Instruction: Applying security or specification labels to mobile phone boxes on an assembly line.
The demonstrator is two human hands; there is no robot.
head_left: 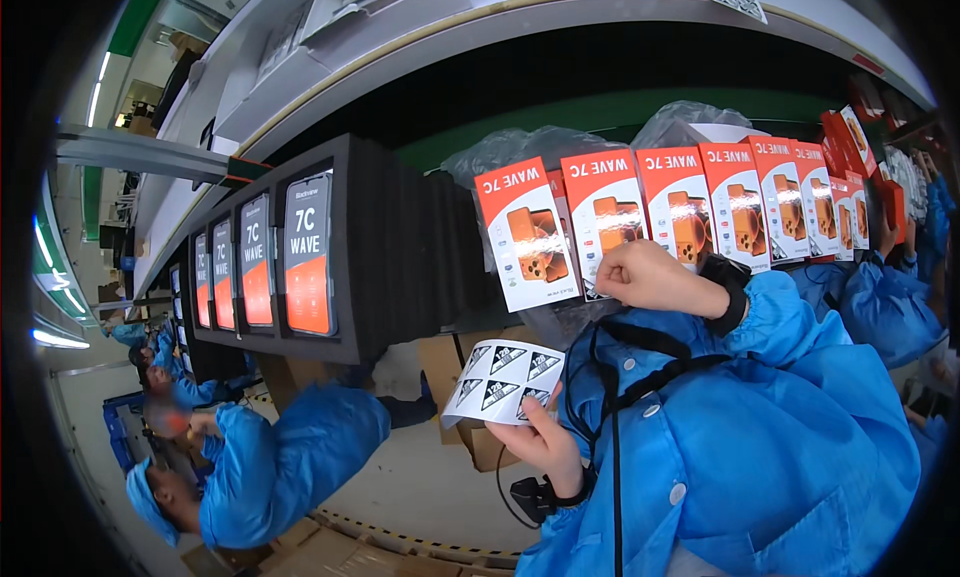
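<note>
Sticker sheet (503, 382), edge pinched by left hand (545, 445), sits clear of phone boxes (685, 222); right hand (658, 279) curls nearby, its hold unclear.

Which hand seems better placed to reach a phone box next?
Probably the right hand: it's in front of the red-and-white smartphone boxes, while the left hand holds the label sheet.

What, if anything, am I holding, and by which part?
Your left hand holds a sticker sheet by its lower right corner; whether your right hand holds anything can't be told.
</note>
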